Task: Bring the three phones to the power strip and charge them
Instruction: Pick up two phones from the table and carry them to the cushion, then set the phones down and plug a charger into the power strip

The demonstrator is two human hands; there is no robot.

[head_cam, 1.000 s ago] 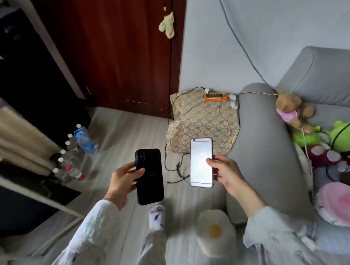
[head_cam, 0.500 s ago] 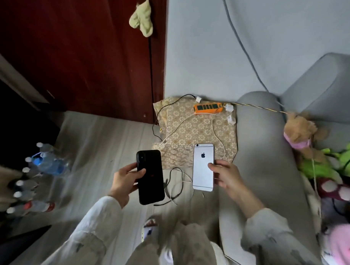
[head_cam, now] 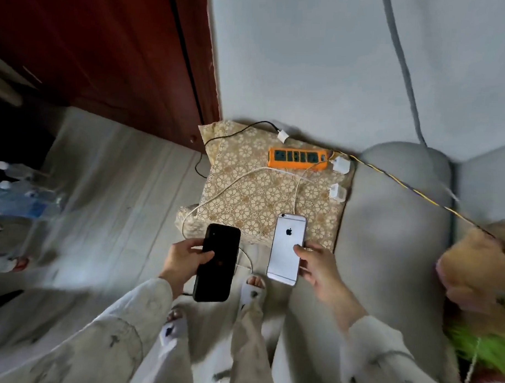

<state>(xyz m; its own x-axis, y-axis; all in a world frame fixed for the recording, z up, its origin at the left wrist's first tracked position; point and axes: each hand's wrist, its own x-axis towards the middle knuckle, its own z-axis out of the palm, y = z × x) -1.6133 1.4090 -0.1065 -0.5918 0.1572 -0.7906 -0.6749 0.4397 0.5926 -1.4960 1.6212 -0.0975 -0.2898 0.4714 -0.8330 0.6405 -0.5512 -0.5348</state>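
Here, a person is carrying two phones toward the orange power strip [head_cam: 298, 158] on the patterned cushion [head_cam: 254, 197].

On the left, the left hand [head_cam: 183, 260] is gripping the black phone [head_cam: 218, 263], its fingers [head_cam: 204, 257] curling across the back. Moving right, the right hand [head_cam: 319, 265] is pinching the silver phone [head_cam: 287, 248] at its edge, logo side up. A third phone is not showing. Ahead, a white cable [head_cam: 246, 178] is trailing over the cushion, with two white chargers [head_cam: 340, 177] lying beside the strip. To do this well, the person is probably best setting both phones flat on the cushion near the loose cable ends, freeing a hand for plugging.
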